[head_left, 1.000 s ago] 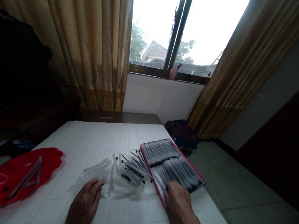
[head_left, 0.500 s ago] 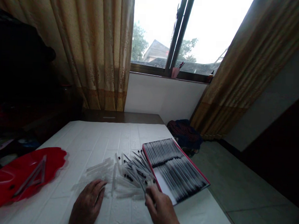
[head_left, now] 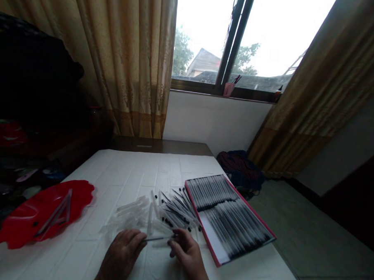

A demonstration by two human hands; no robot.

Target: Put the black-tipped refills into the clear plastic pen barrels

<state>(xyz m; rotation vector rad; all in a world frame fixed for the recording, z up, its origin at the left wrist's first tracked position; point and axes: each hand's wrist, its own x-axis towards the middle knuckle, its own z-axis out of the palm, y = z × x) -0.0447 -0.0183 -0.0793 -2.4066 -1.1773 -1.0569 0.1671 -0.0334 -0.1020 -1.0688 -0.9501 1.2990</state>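
A thin dark pen refill (head_left: 158, 238) lies nearly level between my two hands, just above the white table. My left hand (head_left: 121, 252) pinches its left end. Around the right end close the fingertips of my right hand (head_left: 186, 249), hiding what is there. Beyond them is a loose pile of clear pen barrels (head_left: 132, 212), dark pen refills (head_left: 179, 214) and small black caps (head_left: 167, 222). To the right of the pile, a shallow red-edged box (head_left: 210, 240) holds two rows of clear pens (head_left: 233, 222) laid side by side.
A red scalloped dish (head_left: 82, 191) with a few clear barrels and a dark piece sits at the table's left. The white brick-patterned table cover (head_left: 136, 162) reaches back to a window wall. Dark cloth (head_left: 240, 167) is heaped beyond the right edge.
My right hand has moved left from beside the box, bringing the pen refill level. My left hand has moved right and now grips its other end. The camera view has shifted slightly left.
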